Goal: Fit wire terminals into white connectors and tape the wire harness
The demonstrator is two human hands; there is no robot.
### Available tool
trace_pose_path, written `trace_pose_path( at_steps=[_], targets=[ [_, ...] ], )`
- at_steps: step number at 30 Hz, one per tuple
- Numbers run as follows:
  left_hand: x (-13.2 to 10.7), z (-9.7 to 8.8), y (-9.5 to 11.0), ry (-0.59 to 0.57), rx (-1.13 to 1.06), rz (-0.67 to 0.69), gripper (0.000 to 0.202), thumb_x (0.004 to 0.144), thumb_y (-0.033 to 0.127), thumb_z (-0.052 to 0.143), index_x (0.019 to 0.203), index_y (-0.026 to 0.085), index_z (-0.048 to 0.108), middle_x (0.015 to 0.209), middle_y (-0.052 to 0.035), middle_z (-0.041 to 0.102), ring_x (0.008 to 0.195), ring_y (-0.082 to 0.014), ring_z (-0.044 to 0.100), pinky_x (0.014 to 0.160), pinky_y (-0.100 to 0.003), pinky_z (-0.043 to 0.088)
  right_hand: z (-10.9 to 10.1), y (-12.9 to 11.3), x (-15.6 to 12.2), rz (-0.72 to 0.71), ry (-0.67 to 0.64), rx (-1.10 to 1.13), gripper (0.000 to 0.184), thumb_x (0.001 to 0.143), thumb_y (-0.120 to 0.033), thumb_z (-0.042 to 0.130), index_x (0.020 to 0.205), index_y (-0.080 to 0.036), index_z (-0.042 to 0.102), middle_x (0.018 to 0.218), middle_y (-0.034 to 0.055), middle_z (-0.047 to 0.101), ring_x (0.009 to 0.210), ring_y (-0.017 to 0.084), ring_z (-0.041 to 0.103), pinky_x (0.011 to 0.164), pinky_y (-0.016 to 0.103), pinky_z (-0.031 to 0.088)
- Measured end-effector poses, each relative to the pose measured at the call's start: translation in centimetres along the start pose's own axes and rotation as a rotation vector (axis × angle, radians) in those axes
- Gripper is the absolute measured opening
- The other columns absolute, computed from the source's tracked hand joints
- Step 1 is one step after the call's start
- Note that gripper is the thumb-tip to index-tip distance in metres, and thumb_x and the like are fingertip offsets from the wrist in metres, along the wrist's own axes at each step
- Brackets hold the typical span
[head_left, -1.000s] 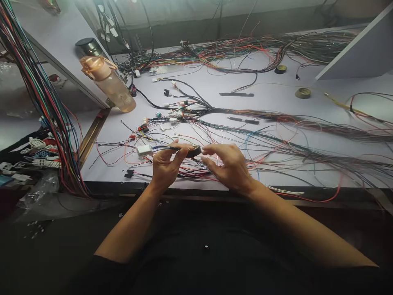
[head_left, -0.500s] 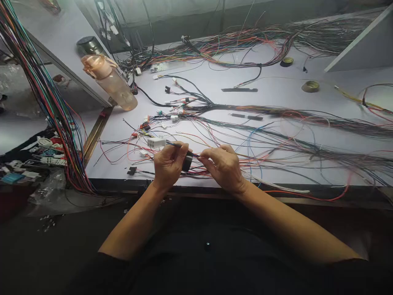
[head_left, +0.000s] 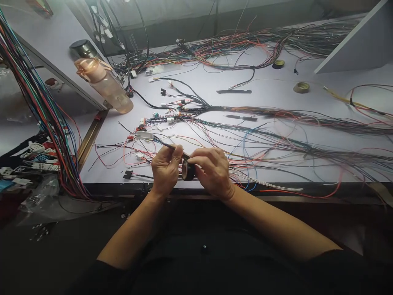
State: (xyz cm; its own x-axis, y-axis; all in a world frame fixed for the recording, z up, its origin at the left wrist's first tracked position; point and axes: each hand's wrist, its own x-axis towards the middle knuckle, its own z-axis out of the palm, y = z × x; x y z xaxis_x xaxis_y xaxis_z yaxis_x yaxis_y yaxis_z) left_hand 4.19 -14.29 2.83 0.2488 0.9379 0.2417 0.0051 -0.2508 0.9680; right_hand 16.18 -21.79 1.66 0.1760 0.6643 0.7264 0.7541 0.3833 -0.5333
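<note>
My left hand [head_left: 165, 169] is pinched on a thin dark bundle of wires [head_left: 167, 145] near the table's front edge. That bundle runs up-left to a white connector [head_left: 144, 135]. My right hand [head_left: 212, 171] is closed round a small roll of black tape [head_left: 187, 170], held upright against the bundle just right of my left fingers. The two hands almost touch. Loose red, white and blue wires [head_left: 245, 172] lie under and around both hands.
A white table [head_left: 270, 102] carries long wire harnesses [head_left: 294, 116] across its middle and back. A peach water bottle [head_left: 102, 82] leans at the back left. Two tape rolls [head_left: 301, 87] lie at the back right. A hanging wire bundle [head_left: 46, 110] and connector parts [head_left: 27, 159] sit left.
The tape roll has come down from on top of the bundle to below it, toward the front edge, with my right hand following. My left hand kept its pinch; the white connector shifted left.
</note>
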Motion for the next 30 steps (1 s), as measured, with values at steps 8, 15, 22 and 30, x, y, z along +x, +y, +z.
trace_pose_path(
  at_steps=[8,15,22,30],
  targets=[
    [-0.1,0.0,-1.5,0.098,-0.189,-0.013,0.019,0.080,0.035,0.070,0.077,0.017,0.065,0.070,-0.0010,0.066,0.056,-0.0088,0.056,0.058,-0.023,0.047,-0.1,1.0,-1.1,0.597,0.009,0.299,0.013,0.088,-0.030,0.059,0.095,-0.022,0.053,0.086,0.0028,0.068,0.079,0.018,0.066,0.074,0.032,0.052],
    [-1.0,-0.2,-2.3,-0.035,-0.297,-0.297,0.026,0.071,0.039,0.078,0.081,0.016,0.070,0.071,-0.0022,0.069,0.064,-0.0123,0.063,0.067,-0.025,0.052,0.1,1.2,0.0,0.668,-0.045,0.423,0.023,0.084,-0.038,0.064,0.090,-0.021,0.050,0.079,0.0008,0.065,0.070,0.015,0.066,0.064,0.027,0.052],
    [-0.8,0.0,-2.8,0.111,-0.279,-0.270,0.024,0.071,0.035,0.077,0.073,0.015,0.064,0.067,0.0009,0.067,0.060,-0.0118,0.065,0.064,-0.025,0.055,-3.2,3.4,0.8,0.433,-0.298,0.153,0.019,0.089,-0.034,0.058,0.101,-0.020,0.058,0.094,0.0044,0.071,0.088,0.019,0.068,0.081,0.035,0.050],
    [-0.2,0.0,-2.9,0.187,-0.332,-0.333,0.032,0.069,0.038,0.078,0.073,0.014,0.057,0.063,-0.0006,0.067,0.054,-0.0147,0.066,0.062,-0.029,0.059,-5.4,0.1,-4.5,-0.012,-0.434,-0.266,0.029,0.089,-0.030,0.061,0.117,-0.023,0.059,0.121,0.0031,0.066,0.110,0.021,0.058,0.096,0.041,0.033]
  ],
)
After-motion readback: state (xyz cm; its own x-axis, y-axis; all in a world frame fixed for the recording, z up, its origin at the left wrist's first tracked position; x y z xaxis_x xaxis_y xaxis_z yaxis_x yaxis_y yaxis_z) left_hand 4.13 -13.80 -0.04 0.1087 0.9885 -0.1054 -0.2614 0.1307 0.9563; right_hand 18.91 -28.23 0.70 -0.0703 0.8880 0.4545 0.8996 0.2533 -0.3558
